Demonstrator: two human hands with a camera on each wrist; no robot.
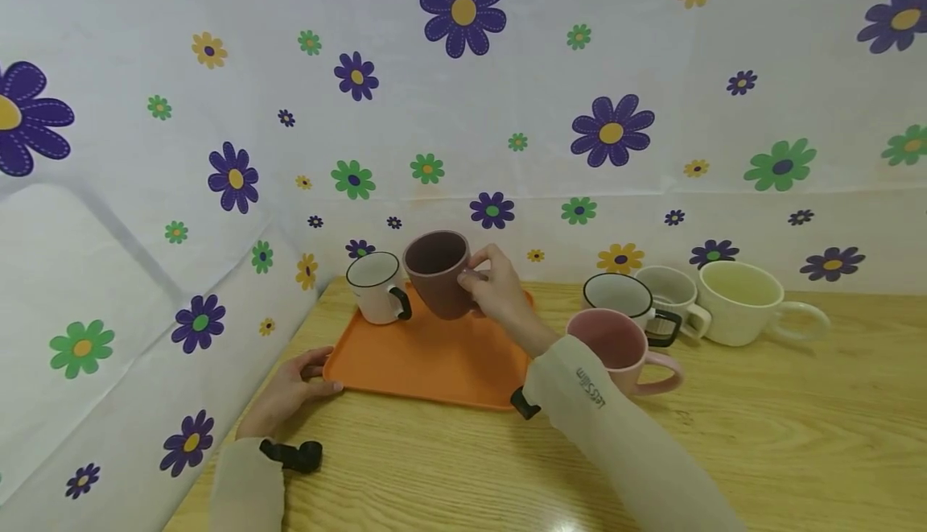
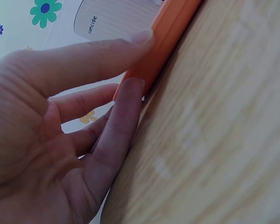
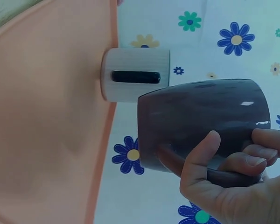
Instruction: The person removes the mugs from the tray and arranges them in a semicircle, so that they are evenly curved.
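Observation:
My right hand grips a dark brown mug by its handle. The mug is raised above the orange tray, roughly upright in the head view; in the right wrist view, fingers wrap the brown mug's handle. On the tray's far left part stands a white mug with a black rim and black handle. My left hand holds the tray's near left corner, thumb and fingers on either side of it. The left wrist view shows the thumb on the orange edge.
Right of the tray several mugs stand close together: a pink mug, a white black-rimmed mug, a small pale mug and a large cream mug. Flower-printed cloth hangs behind and left of the wooden table.

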